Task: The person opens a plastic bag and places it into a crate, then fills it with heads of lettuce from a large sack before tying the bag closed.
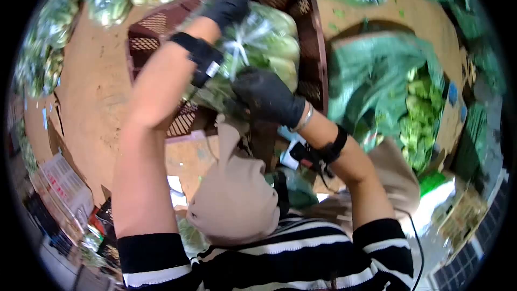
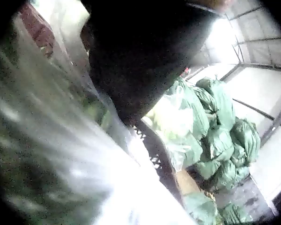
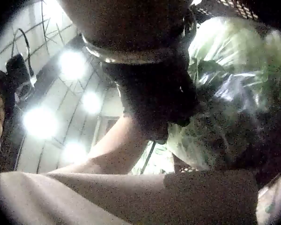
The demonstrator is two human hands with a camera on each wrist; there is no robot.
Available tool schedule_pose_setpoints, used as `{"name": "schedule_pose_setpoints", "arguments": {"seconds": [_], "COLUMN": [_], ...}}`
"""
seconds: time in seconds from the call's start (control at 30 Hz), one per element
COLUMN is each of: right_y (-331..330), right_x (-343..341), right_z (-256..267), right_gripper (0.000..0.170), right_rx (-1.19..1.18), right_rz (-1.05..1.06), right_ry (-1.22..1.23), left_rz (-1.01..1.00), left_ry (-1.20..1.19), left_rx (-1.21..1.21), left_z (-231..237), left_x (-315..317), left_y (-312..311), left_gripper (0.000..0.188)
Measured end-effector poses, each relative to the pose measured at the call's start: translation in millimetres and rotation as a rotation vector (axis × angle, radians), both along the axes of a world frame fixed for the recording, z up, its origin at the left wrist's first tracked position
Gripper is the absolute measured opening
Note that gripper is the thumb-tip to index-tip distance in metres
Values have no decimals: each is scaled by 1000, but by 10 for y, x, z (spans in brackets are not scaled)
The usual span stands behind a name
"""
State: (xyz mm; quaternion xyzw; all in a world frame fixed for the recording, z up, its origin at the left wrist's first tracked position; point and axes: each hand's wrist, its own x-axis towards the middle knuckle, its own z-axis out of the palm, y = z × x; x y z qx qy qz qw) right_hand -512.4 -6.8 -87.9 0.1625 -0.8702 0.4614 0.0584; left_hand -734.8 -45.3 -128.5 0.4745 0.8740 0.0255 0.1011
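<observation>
A clear plastic bag of leafy greens lies in a maroon slatted crate, its film catching a white glare. My left hand, in a black glove, grips the bag at its far side, by the crate's far rim; the fingers are blurred. Stretched film shows beside that dark glove in the left wrist view. At the bag's near side my gloved right hand has curled fingers gripping it. In the right wrist view the right glove is dark against the bag, and its fingertips are hidden.
Right of the crate, an opened green sack spills loose greens. More bagged greens lie along the table's far and left edges. Full green sacks are piled beyond. Brown tabletop shows left of the crate.
</observation>
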Motion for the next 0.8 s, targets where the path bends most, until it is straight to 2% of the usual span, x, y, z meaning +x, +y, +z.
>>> {"name": "schedule_pose_setpoints", "arguments": {"seconds": [0.03,0.07,0.1,0.13,0.17,0.2,0.23,0.27,0.3,0.33,0.37,0.4,0.43,0.47,0.5,0.57,0.6,0.63,0.7,0.73,0.77,0.8], "right_y": [38,150,336,578,697,911,1074,1185,1236,1413,1265,1280,1204,1073,942,674,616,560,479,448,389,393], "right_x": [102,179,285,422,551,749,1044,1301,1549,1908,2084,2333,2627,2967,3000,3057,3099,3117,3065,3039,2986,2952], "right_z": [34,127,187,128,222,128,129,116,100,-488,-435,-838,-1501,-2085,-2074,-2032,-2174,-2285,-2392,-2513,-2406,-2371], "right_gripper": [40,43,43,39,24,18,22,23,24,25,27,29,28,27,28,29,35,41,55,57,57,54], "right_rx": [-62,-148,22,54,-147,-80,-232,-68,-286,-286,-869,-532,-508,433,493,624,480,163,-274,-382,-498,-516], "right_rz": [-126,-233,-398,-550,-739,-809,-796,-921,-960,-893,-820,-681,-555,-363,-325,-223,-349,-610,-989,-1046,-1113,-1096], "right_ry": [65,130,104,31,20,159,-91,-235,-415,-486,-722,-893,-969,-634,-736,-934,-1054,-1186,-1254,-1226,-1230,-1259], "left_rz": [-49,-106,-176,-256,-363,-189,39,112,94,70,123,171,299,201,106,229,397,564,484,410,414,328], "left_ry": [-77,-165,-266,-363,-475,-462,-623,-591,-601,-543,-458,-365,-487,-634,-780,-798,-786,-772,-1071,-1197,-1312,-1319], "left_rx": [82,150,251,327,477,195,262,304,366,324,482,636,817,777,725,843,844,837,618,585,364,389], "left_z": [110,285,462,647,833,1240,1670,2033,2288,2512,2570,2628,2680,2765,2816,2610,2523,2408,2112,1729,1270,904], "left_x": [-16,-17,-23,26,141,337,726,1104,1348,1578,1830,2082,2271,2451,2588,3036,3341,3589,3636,3630,3566,3619], "left_y": [-131,-254,-444,-640,-846,-1074,-1214,-1317,-1504,-1719,-2010,-2301,-2542,-2639,-2679,-2623,-2336,-1980,-1480,-1439,-1355,-1196], "left_gripper": [37,40,44,48,51,61,59,55,51,56,51,47,42,38,34,38,40,42,39,33,32,32]}}
